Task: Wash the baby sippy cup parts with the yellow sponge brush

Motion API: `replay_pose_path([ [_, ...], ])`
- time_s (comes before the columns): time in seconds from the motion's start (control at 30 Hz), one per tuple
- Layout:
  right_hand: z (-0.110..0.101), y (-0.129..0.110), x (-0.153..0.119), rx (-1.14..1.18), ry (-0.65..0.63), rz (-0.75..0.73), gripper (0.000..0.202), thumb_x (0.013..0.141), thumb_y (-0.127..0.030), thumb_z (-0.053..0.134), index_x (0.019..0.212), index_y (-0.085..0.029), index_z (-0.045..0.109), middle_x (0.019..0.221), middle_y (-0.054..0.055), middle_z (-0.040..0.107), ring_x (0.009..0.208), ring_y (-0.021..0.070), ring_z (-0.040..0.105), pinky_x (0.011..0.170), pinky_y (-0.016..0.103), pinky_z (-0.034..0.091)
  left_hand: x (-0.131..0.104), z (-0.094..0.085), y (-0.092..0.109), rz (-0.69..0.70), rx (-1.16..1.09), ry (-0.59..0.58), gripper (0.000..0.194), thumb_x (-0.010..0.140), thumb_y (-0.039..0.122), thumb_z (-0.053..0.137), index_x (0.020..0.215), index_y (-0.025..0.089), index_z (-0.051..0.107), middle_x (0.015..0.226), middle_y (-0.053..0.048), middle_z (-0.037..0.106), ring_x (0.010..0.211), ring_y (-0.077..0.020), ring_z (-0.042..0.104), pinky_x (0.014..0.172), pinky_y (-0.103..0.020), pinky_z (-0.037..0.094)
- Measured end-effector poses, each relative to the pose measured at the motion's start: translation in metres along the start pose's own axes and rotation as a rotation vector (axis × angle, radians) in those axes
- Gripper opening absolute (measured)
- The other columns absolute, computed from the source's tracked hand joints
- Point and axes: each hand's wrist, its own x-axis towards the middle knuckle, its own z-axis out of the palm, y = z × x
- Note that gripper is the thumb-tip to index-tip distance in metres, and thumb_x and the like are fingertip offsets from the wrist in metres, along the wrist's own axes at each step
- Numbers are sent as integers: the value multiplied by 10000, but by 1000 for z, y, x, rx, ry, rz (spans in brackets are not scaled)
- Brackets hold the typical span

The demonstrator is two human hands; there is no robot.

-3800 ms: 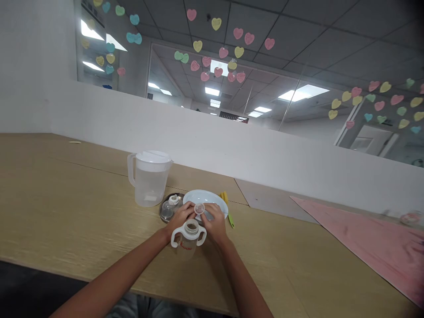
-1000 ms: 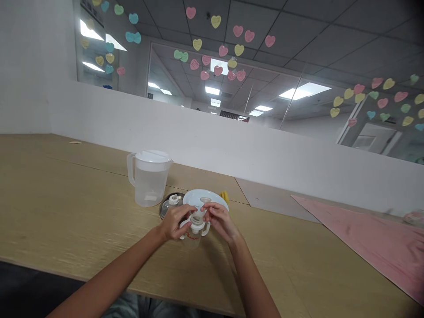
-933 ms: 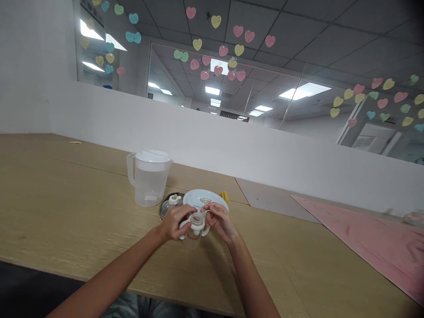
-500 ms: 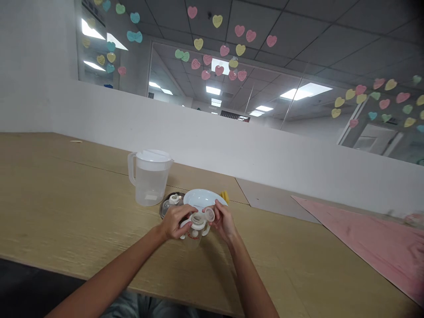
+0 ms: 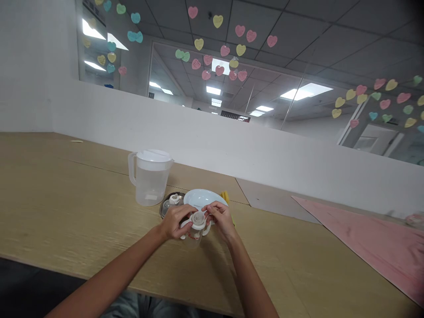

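Observation:
A clear baby bottle [image 5: 194,236] with red print, a white collar and two white side handles stands near the middle of the table. My left hand [image 5: 176,222] is closed around its left side at the collar and handle. Over the bottle's mouth lies a small round translucent disc [image 5: 198,218]. My right hand [image 5: 220,217] pinches at the right edge of this disc, thumb and fingertips together. The fingertips partly hide the disc's edge and the right handle.
Behind the hands are a pale blue-white bowl [image 5: 202,195], a metal dish [image 5: 162,210] holding a second bottle part with a white top [image 5: 174,199], and yellow items [image 5: 225,196]. A lidded translucent pitcher [image 5: 151,181] stands left. A pink sheet [image 5: 364,234] lies at right.
My right hand has moved the translucent disc left from beside the bottle and laid it flat over the mouth. My left hand has kept its hold on the bottle.

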Motion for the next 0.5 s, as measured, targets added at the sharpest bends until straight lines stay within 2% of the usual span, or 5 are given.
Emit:
replay_pose_path([
  [0.2, 1, -1, 0, -61, -5, -53, 234, 589, -290, 773, 737, -184, 625, 722, 10, 642, 583, 120, 562, 416, 198, 448, 0, 0, -1, 25, 5, 10, 300, 794, 316, 446, 1021, 143, 538, 860, -73, 622, 712, -167, 562, 648, -273, 431],
  [0.33, 4, -1, -1, -139, -58, -49, 227, 592, -287, 768, 749, -179, 646, 794, 33, 644, 701, 146, 580, 451, 197, 463, 0, 0, 0, 20, -27, 20, 310, 813, 342, 432, 1012, 134, 547, 864, -85, 623, 736, -178, 570, 658, -281, 438],
  [0.4, 4, 0, -1, -147, -38, -58, 220, 593, -293, 765, 739, -177, 650, 805, 36, 647, 712, 147, 580, 468, 199, 466, -1, 0, -2, -30, -62, 56, 326, 826, 361, 420, 1023, 134, 547, 870, -86, 620, 743, -179, 571, 669, -287, 446],
  [0.5, 3, 2, 2, -151, 66, -77, 216, 584, -308, 765, 708, -176, 647, 792, 35, 652, 675, 135, 573, 465, 199, 451, -2, -1, -8, -163, -47, 175, 308, 855, 351, 399, 1026, 144, 552, 911, -88, 617, 806, -188, 571, 717, -299, 453],
])
